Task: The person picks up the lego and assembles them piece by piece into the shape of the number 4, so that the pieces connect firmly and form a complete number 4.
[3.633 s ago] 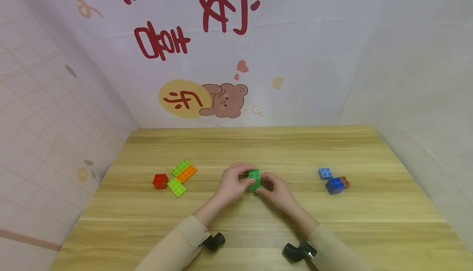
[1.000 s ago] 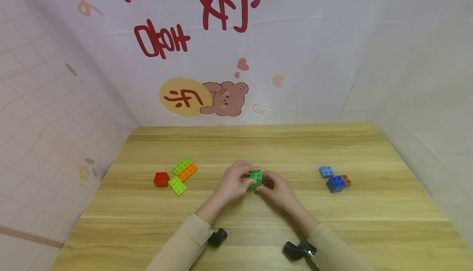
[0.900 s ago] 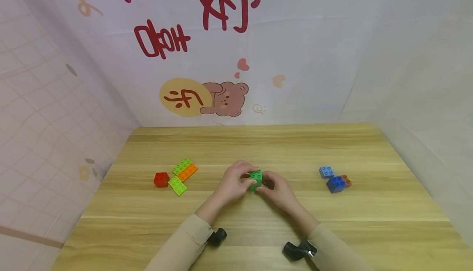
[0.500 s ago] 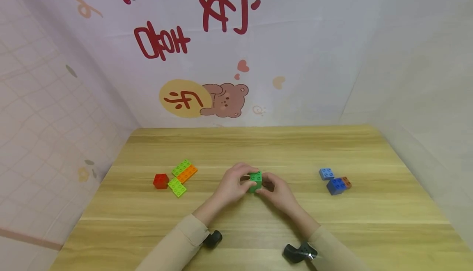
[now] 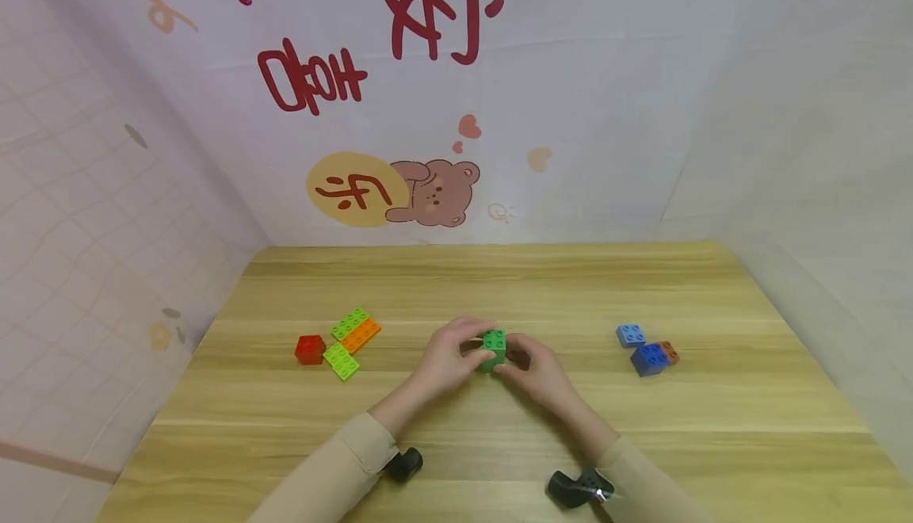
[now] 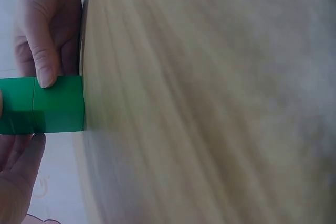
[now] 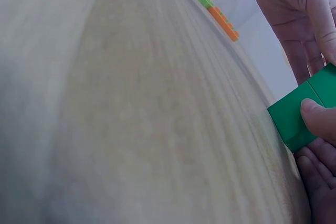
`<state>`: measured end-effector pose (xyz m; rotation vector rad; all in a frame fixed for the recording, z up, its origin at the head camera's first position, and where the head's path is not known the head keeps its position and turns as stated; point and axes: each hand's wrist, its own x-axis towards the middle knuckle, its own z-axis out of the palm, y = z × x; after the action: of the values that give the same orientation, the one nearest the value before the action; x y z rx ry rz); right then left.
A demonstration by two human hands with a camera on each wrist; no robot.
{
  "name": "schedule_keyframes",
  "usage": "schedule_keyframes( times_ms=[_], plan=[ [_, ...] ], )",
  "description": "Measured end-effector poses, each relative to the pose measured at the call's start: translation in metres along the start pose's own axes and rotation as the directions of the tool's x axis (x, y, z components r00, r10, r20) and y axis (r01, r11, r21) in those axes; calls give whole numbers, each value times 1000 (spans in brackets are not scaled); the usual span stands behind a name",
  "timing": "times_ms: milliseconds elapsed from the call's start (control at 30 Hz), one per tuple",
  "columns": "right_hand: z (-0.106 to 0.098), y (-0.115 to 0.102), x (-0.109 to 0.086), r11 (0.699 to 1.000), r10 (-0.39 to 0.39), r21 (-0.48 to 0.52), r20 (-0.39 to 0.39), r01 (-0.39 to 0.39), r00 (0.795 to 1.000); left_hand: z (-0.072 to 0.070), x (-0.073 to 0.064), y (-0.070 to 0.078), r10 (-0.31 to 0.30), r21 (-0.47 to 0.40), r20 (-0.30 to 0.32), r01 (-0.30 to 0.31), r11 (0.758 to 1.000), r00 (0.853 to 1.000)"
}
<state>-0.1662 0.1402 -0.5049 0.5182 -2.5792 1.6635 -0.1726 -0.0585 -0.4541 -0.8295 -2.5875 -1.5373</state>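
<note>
Two green building bricks stand stacked upright on the wooden table, near its middle. My left hand pinches the upper brick from the left between thumb and fingers. From the other side my right hand holds the lower brick, which rests at the table surface. In the left wrist view only a thin seam parts the two bricks. The right wrist view has the right thumb lying against the lower brick, with the left hand above it.
On the left lie a red brick, two lime flat bricks and an orange flat brick. To the right are a light blue brick, a dark blue brick and a brown-orange brick. A printed cloth hangs behind the table.
At the earliest frame the upper green brick sat higher and slightly left of the lower one. It has come down flush onto it. Over the last second both hands stay nearly still.
</note>
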Motion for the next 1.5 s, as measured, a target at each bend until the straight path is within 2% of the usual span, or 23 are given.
schedule_keyframes(
  times_ms=[167,267,400,500,700,900,1100,1367,1500],
  plan=[
    [0,1,1,1000,-2,1,13,2,1000,-4,-4,-2,-38,53,59,35,998,998],
    [0,1,1,1000,2,10,12,-2,1000,-9,-8,-4,-71,23,82,69,997,994],
    [0,0,0,999,12,36,-2,-12,1000,-18,-16,-6,-104,-13,71,105,994,992],
    [0,1,-1,997,10,75,-7,-9,1000,-27,-23,-9,-120,-14,48,121,993,992],
    [-4,-2,-1,996,12,89,5,-12,1000,-45,-38,-19,-149,-7,-20,149,989,989],
    [-10,-7,1,992,-10,129,4,10,1000,-63,-50,-22,-215,-58,-87,210,976,973],
    [-12,-12,1,985,-20,172,7,18,1000,-80,-60,-26,-264,-39,-152,261,965,953],
    [-9,-11,4,973,-26,230,-3,26,1000,-106,-73,-33,-262,-38,-222,260,965,939],
    [-11,-25,2,972,-31,233,4,29,1000,-118,-79,-34,-269,-9,-266,276,961,926]
  ],
)
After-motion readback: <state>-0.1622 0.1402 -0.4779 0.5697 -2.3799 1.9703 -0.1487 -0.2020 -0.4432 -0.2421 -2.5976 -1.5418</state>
